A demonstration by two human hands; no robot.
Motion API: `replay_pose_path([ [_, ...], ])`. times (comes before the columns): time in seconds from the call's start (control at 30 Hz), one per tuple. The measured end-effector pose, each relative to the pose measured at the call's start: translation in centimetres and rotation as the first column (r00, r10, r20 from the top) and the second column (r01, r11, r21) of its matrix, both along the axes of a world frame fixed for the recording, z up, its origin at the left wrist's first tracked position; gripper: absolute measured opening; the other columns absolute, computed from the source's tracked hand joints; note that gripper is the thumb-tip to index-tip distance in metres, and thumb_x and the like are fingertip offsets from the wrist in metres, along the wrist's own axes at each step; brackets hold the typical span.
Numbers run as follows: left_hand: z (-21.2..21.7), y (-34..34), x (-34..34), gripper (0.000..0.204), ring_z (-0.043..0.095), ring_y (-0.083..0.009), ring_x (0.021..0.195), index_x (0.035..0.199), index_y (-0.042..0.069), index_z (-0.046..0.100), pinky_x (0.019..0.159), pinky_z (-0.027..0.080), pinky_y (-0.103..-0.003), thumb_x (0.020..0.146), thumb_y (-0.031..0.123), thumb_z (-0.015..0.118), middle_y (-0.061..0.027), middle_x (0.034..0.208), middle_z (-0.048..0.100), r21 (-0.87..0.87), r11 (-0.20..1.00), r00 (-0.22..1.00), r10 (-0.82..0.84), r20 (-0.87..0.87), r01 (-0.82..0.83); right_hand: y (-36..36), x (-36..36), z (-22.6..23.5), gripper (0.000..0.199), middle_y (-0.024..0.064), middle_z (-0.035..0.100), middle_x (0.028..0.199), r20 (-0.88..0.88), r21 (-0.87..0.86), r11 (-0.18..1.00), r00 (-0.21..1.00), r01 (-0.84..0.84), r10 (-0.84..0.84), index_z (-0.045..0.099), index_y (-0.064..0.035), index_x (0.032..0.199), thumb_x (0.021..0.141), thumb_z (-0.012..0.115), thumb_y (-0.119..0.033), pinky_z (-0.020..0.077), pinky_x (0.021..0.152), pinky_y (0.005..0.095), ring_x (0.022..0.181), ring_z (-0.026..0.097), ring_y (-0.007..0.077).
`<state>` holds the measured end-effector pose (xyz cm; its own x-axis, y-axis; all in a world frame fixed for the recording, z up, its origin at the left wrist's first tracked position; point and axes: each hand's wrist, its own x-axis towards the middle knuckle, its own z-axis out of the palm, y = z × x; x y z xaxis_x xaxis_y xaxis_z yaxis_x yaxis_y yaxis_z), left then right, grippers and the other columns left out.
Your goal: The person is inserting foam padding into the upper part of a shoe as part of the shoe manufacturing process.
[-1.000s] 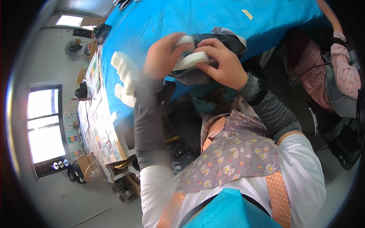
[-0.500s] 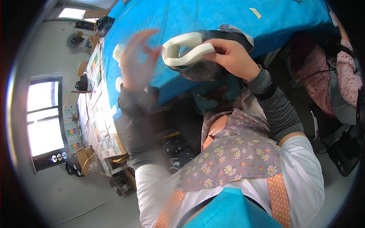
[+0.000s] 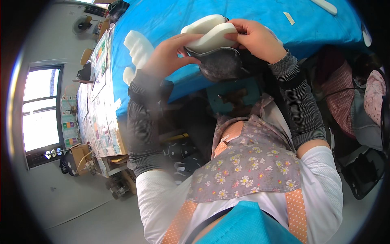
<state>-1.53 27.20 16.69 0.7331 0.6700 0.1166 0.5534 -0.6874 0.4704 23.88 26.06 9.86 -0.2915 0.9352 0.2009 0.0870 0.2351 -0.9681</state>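
Both the left fingers (image 3: 187, 39) and right fingers (image 3: 236, 37) grip smooth, curved white foam (image 3: 216, 37) inside a rounded, mottled black shell (image 3: 221, 65).

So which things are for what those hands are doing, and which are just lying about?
In use: left hand, right hand, curved white padding, dark grey piece against it; maybe the wavy white piece at left too.

Seemingly just about: pale strip on the blue cover, fan, cardboard box.

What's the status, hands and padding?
Left hand touching white padding, left side. Right hand pinching right end. Padding along rim of dark item. Other white pieces lie left.
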Motion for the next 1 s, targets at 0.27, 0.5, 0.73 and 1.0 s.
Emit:
replay_pose_path([
  [0.27, -0.3, 0.3, -0.4, 0.046, 0.06, -0.0185, 0.084, 0.115, 0.007, 0.063, 0.074, 0.05, -0.028, 0.072, 0.009, 0.078, -0.0088, 0.104, 0.063, 0.053, 0.998, 0.999, -0.021, -0.038, 0.023, -0.3, -0.5, 0.0, 0.019, 0.0159, 0.065, 0.09, 0.362, 0.38, 0.925, 0.919, 0.009, -0.157, 0.064, -0.0071, 0.1, 0.082, 0.061, -0.013, 0.0506, 0.076, 0.0324, 0.085, 0.065, 0.0292],
  [0.5, -0.1, 0.1, -0.1, 0.033, 0.061, -0.0181, 0.083, 0.103, 0.004, 0.065, 0.072, 0.049, -0.028, 0.073, 0.011, 0.077, -0.0077, 0.098, 0.063, 0.041, 0.999, 0.994, 0.024, -0.107, -0.019, 0.7, -0.4, -1.1, 0.023, 0.0113, 0.067, 0.085, 0.423, 0.368, 0.927, 0.901, -0.073, -0.097, 0.063, -0.0022, 0.104, 0.081, 0.063, -0.008, 0.0485, 0.073, 0.0273, 0.076, 0.064, 0.0198],
  [0.73, -0.5, 0.1, -0.5, 0.042, 0.055, -0.0137, 0.088, 0.11, 0.006, 0.06, 0.073, 0.044, -0.025, 0.073, 0.011, 0.077, -0.0029, 0.102, 0.058, -0.085, 0.996, 1.0, 0.001, 0.0, -0.001, 1.0, 1.1, -1.2, 0.03, 0.0116, 0.069, 0.093, 0.093, 0.166, 0.965, 0.977, -0.203, 0.189, 0.064, 0.0, 0.106, 0.083, 0.066, -0.019, 0.0497, 0.081, 0.0297, 0.087, 0.065, 0.0196],
  [1.0, -0.7, -0.9, 0.7, 0.027, 0.053, -0.0115, 0.083, 0.106, 0.003, 0.061, 0.07, 0.042, -0.023, 0.085, 0.019, 0.066, -0.0025, 0.097, 0.057, -0.14, 0.983, 0.991, 0.129, 0.039, -0.122, 0.8, 0.2, -1.0, 0.027, 0.0109, 0.069, 0.087, 0.243, 0.164, 0.986, 0.97, -0.029, -0.012, 0.065, -0.001, 0.102, 0.085, 0.066, -0.022, 0.0504, 0.074, 0.0281, 0.079, 0.066, 0.02],
])
